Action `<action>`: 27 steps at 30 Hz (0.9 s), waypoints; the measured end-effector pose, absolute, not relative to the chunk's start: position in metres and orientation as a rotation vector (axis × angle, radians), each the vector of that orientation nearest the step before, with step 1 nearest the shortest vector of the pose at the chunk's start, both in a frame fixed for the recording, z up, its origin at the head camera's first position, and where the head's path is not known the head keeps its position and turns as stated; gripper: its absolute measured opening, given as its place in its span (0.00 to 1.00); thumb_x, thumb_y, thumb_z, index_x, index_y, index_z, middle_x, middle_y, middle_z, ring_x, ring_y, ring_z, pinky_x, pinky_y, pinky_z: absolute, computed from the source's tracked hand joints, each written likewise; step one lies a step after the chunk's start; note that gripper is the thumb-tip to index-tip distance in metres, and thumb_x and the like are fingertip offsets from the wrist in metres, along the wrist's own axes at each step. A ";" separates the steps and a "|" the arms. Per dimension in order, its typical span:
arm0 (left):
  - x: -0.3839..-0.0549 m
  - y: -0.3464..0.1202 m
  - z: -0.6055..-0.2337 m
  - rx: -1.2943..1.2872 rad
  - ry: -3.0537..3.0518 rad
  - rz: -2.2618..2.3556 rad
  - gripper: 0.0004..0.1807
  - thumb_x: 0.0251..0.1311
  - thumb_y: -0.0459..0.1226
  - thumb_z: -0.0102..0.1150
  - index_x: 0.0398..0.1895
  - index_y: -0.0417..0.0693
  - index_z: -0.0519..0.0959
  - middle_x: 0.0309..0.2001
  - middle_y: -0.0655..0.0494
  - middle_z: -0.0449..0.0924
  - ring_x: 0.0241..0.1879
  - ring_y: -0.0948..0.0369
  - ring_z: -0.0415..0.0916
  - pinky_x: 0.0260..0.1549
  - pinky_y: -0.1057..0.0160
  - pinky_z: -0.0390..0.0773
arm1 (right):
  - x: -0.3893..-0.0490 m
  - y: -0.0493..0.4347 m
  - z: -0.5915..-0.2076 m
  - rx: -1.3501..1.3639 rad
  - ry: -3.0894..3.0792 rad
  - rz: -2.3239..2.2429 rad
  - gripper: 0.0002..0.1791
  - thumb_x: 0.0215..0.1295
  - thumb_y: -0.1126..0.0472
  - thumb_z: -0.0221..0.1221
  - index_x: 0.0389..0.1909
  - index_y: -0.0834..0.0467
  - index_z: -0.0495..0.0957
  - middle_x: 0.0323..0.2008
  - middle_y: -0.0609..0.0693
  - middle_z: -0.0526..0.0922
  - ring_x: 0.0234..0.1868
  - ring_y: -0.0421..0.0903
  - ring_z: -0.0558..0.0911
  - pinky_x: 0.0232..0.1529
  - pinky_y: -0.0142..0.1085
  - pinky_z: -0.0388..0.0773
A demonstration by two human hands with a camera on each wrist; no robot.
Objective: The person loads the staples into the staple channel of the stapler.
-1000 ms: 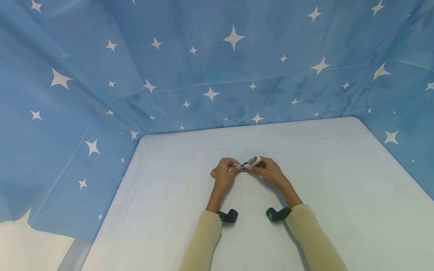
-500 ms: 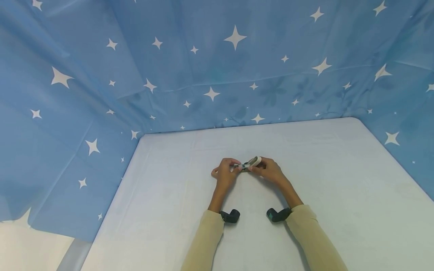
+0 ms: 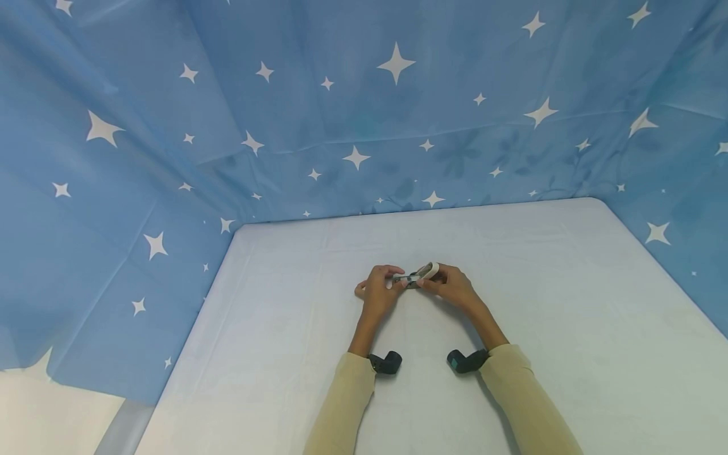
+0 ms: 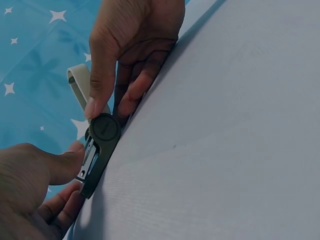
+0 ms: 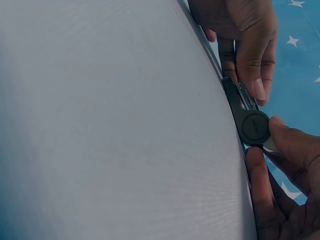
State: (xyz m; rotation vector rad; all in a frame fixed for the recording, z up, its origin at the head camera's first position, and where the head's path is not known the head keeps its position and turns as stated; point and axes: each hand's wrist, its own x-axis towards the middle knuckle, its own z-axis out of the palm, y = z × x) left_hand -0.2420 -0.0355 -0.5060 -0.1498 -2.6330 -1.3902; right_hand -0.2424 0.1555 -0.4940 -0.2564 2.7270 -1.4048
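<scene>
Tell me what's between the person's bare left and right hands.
What looks like a dark green, cream-handled stapler; the left wrist view shows it.

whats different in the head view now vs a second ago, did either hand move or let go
The left hand has shifted very slightly to the right, toward the right hand. Nothing was visibly taken up or let go: both hands still hold the small stapler. The right hand, the raised cream lever and the white table look about as before.
</scene>
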 end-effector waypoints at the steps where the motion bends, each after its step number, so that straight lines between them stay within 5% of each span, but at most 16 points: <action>1: -0.242 -0.036 -0.506 -0.155 -2.630 -1.401 0.09 0.57 0.38 0.68 0.41 0.53 0.83 0.48 0.53 0.80 0.51 0.56 0.76 0.59 0.38 0.43 | -0.242 0.156 -0.494 -0.255 2.727 -1.402 0.20 0.62 0.53 0.64 0.48 0.64 0.80 0.38 0.59 0.85 0.31 0.44 0.79 0.32 0.35 0.73; 10: -0.243 -0.035 -0.504 -0.092 -2.629 -1.414 0.04 0.61 0.39 0.63 0.36 0.53 0.84 0.46 0.53 0.81 0.50 0.57 0.76 0.59 0.39 0.44 | -0.244 0.155 -0.495 -0.223 2.731 -1.383 0.21 0.63 0.52 0.64 0.48 0.63 0.80 0.35 0.57 0.84 0.30 0.44 0.76 0.31 0.35 0.71; 27: -0.249 -0.027 -0.501 0.048 -2.639 -1.422 0.05 0.53 0.39 0.66 0.33 0.54 0.85 0.41 0.54 0.80 0.45 0.56 0.78 0.56 0.38 0.44 | -0.242 0.153 -0.492 -0.216 2.746 -1.368 0.20 0.63 0.52 0.64 0.47 0.63 0.80 0.36 0.58 0.85 0.30 0.45 0.78 0.31 0.35 0.71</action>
